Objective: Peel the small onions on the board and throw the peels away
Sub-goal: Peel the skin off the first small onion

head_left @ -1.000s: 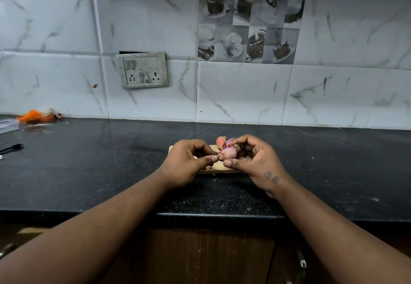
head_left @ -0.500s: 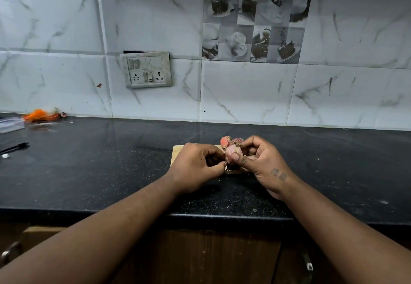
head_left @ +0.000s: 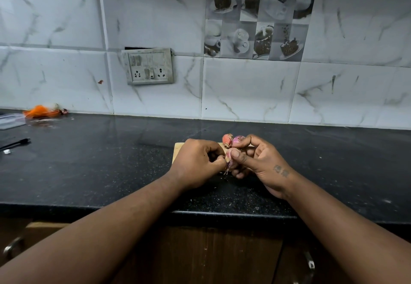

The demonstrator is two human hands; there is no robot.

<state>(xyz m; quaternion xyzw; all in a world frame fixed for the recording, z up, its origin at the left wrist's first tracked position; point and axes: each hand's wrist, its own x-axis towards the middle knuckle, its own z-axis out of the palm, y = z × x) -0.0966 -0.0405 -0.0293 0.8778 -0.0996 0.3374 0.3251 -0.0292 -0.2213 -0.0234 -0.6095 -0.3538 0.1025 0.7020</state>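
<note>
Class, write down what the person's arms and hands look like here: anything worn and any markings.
The left forearm and right forearm are bare; no sleeves reach into view. The left hand and right hand wear no gloves, and no watch, bracelet or ring shows. The back of the right hand carries a small dark tattoo of two marks near the wrist.

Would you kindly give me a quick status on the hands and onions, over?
Right hand holds one onion, left hand pinches skin at its lower end. Two other onions behind, by the board. Nothing in the way.
</note>
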